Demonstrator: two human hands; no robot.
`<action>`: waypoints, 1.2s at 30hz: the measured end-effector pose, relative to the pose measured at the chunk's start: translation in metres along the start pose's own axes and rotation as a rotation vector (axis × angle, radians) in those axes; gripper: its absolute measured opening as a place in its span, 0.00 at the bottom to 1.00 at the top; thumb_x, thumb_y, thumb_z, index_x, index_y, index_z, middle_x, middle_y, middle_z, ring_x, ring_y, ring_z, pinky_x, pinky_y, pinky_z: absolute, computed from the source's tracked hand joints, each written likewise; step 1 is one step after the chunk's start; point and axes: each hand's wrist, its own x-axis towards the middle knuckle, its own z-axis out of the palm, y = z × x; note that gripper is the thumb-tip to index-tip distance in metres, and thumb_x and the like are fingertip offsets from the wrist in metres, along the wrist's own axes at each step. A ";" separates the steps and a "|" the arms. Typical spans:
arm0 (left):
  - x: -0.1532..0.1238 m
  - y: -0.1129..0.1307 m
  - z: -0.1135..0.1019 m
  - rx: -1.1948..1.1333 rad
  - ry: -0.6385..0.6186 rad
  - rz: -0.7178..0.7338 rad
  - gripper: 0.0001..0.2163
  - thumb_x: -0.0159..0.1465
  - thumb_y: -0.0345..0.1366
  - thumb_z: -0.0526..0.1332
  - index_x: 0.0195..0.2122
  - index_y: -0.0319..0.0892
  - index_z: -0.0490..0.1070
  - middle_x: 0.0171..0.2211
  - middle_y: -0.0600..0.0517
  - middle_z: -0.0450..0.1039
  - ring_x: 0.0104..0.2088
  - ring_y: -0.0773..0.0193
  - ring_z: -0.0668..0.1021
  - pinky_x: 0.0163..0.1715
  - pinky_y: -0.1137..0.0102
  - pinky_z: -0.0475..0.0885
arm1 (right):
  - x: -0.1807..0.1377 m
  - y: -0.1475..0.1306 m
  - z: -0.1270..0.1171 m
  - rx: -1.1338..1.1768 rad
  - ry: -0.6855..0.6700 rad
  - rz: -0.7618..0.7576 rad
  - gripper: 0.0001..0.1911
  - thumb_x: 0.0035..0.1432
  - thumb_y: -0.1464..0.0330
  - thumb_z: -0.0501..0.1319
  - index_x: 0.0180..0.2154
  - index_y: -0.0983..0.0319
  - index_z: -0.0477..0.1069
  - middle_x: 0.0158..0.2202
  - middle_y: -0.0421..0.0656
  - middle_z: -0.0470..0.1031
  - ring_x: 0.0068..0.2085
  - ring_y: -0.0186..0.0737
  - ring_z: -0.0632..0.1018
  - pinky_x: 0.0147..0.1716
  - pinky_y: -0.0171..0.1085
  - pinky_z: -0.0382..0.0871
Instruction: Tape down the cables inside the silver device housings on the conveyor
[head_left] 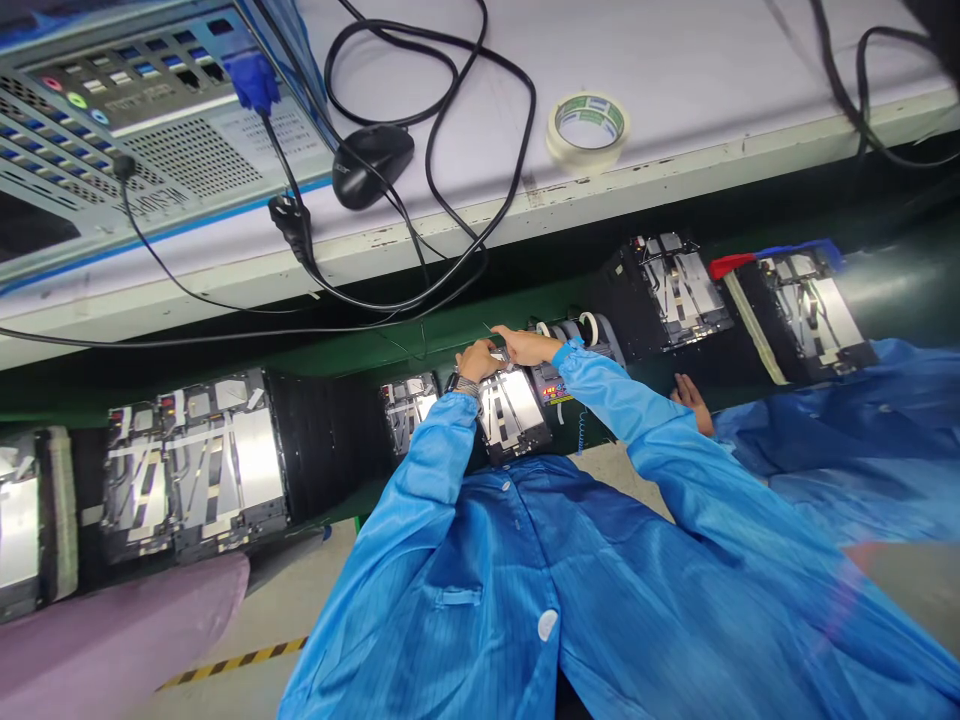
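In front of my body lies an opened flat electronic device (517, 405) with silver panels and dark strips, on a dark stack. My left hand (477, 362), with a watch at the wrist, rests over its far left edge, fingers bent onto it; what they press or pinch is hidden. My right hand (523, 347) is closed at the far right edge of the same device. A thin dark tool (487, 328) sticks out from its fingers; its kind is too small to make out. Both hands are close together, almost touching.
Right of the device stands a tape dispenser (592, 330) beside a box with a red display (555, 390). More opened devices (225, 450) sit left and right (679, 290). A co-worker's hand (694, 403) is at right. A shelf edge (525, 215) with mouse (373, 165), cables and tape roll (589, 130) runs above.
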 end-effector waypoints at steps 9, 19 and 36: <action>0.002 -0.003 0.003 0.003 0.009 0.010 0.27 0.54 0.50 0.73 0.55 0.52 0.75 0.56 0.47 0.80 0.60 0.47 0.77 0.62 0.54 0.62 | 0.001 -0.004 0.007 -0.163 0.043 0.030 0.47 0.58 0.72 0.67 0.73 0.65 0.48 0.46 0.55 0.83 0.44 0.54 0.84 0.38 0.37 0.70; -0.003 0.000 -0.001 0.000 0.003 0.013 0.25 0.55 0.49 0.73 0.53 0.51 0.75 0.54 0.47 0.81 0.59 0.47 0.78 0.61 0.54 0.62 | 0.000 -0.006 0.008 -0.175 0.060 0.057 0.48 0.57 0.74 0.67 0.73 0.64 0.47 0.49 0.56 0.82 0.45 0.54 0.84 0.39 0.38 0.70; -0.001 -0.002 0.002 0.002 0.005 0.007 0.30 0.53 0.56 0.74 0.55 0.52 0.75 0.56 0.46 0.80 0.61 0.45 0.77 0.62 0.53 0.63 | -0.003 -0.009 0.022 -0.184 0.135 0.051 0.53 0.59 0.72 0.69 0.75 0.64 0.40 0.52 0.57 0.81 0.52 0.57 0.82 0.44 0.40 0.71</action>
